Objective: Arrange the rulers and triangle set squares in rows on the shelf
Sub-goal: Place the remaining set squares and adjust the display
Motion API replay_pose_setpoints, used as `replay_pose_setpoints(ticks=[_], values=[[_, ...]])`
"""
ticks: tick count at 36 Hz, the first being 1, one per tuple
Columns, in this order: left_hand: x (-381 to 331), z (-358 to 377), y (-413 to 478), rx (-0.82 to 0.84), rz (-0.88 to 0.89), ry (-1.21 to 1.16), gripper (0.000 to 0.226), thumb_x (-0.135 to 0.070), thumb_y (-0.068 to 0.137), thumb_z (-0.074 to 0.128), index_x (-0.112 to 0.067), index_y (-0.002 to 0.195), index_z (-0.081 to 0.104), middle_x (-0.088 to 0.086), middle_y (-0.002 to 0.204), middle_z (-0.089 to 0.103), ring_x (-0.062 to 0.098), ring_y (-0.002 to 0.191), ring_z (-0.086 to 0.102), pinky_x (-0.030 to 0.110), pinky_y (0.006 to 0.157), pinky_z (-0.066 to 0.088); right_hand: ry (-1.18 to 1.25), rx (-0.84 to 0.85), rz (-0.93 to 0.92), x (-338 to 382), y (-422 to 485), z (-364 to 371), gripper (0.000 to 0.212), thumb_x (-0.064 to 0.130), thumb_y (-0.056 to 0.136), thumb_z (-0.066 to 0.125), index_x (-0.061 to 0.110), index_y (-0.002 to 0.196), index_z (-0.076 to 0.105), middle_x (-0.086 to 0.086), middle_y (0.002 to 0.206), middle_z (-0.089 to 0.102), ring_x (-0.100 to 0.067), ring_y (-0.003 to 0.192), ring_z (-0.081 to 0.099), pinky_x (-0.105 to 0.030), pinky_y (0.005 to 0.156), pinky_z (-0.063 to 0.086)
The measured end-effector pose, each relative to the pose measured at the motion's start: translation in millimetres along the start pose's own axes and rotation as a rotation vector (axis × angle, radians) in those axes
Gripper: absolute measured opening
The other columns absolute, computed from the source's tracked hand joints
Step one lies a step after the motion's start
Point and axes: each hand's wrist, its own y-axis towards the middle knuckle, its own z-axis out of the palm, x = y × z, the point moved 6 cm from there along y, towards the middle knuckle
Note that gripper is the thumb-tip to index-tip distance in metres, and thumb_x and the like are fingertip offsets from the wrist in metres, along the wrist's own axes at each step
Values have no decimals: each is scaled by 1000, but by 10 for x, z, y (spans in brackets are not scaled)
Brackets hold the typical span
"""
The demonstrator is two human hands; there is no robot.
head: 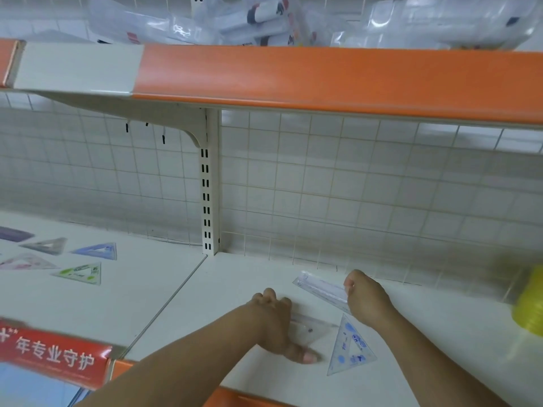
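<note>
On the white shelf point(223, 301) my left hand point(276, 324) lies over a clear triangle set square point(308, 331), fingers curled at its far edge and thumb at its near corner. Just right of it lies a clear triangle set square with blue print point(351, 346). My right hand point(365, 298) grips the right end of a clear packaged ruler point(318, 286) that lies slantwise near the back grid. On the left shelf section several triangle set squares lie in rows: a green one point(80, 273), a blue one point(98, 251), a grey one point(47, 245) and a pink one point(28, 262).
An orange-fronted upper shelf point(323, 77) overhangs, loaded with clear plastic packages point(264, 22). A slotted upright point(207, 183) splits the wire-grid back wall. A yellow object point(530, 301) stands at the right edge. A red label strip point(53, 352) runs along the front left.
</note>
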Motion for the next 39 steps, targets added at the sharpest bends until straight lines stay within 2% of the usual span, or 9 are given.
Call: replay_pose_setpoints(ticks=[4,8,12,16,20,24,27,31,39], values=[[94,3,-29,3,-26,-5,91,-64,74,66,-13,139,28,11,136,29,31,129,34,42,101,40,22,3,-34,38,-59,-28,15,13,96,40,14,108,50,-2,101,58,-21,89,57,-30,74,45],[173,23,-72,-6,-64,-28,90,-62,74,67,-14,138,27,12,135,32,32,125,39,41,97,42,87,88,-84,83,-153,12,36,37,92,55,17,120,45,0,112,43,-15,94,48,-22,72,37],[262,13,-146,-10,-97,-57,90,-63,72,67,-17,137,25,12,134,33,32,121,44,43,97,45,126,138,-89,119,-245,27,39,41,86,63,20,114,46,-1,113,39,-14,87,51,-17,56,38],[322,-32,-221,-78,-106,-66,81,-59,75,66,-14,132,30,13,129,38,31,114,51,37,90,46,150,139,-114,183,-315,25,39,41,83,67,23,109,45,0,109,39,-10,77,49,-17,52,38],[401,-75,-279,-206,-129,-45,78,-63,76,61,-12,128,34,12,125,42,32,117,45,38,96,42,183,129,-182,303,-375,54,30,36,84,65,24,103,44,-1,104,42,-11,71,48,-18,50,36],[492,-112,-365,-314,-134,-22,67,-60,77,60,-15,123,39,10,121,42,30,112,42,37,93,39,138,117,-224,466,-439,115,30,37,85,63,26,107,47,4,106,43,-15,91,51,-26,71,46],[598,-142,-440,-355,-150,25,66,-60,77,59,-18,125,43,9,121,42,29,112,40,37,94,38,17,78,-263,642,-502,146,35,40,87,60,29,117,47,6,115,49,-17,109,49,-30,92,40],[840,-151,-582,-386,-197,55,68,-62,78,56,-20,130,45,8,123,43,29,116,38,37,99,36,-56,43,-323,923,-626,186,35,42,91,54,29,122,46,8,120,55,-17,116,45,-31,96,31],[1500,-73,-998,-403,-290,-30,69,-52,78,62,-20,135,40,5,129,48,28,118,43,37,94,39,-91,45,-445,1577,-881,386,36,39,93,53,27,126,47,8,122,57,-16,116,45,-32,98,35]])
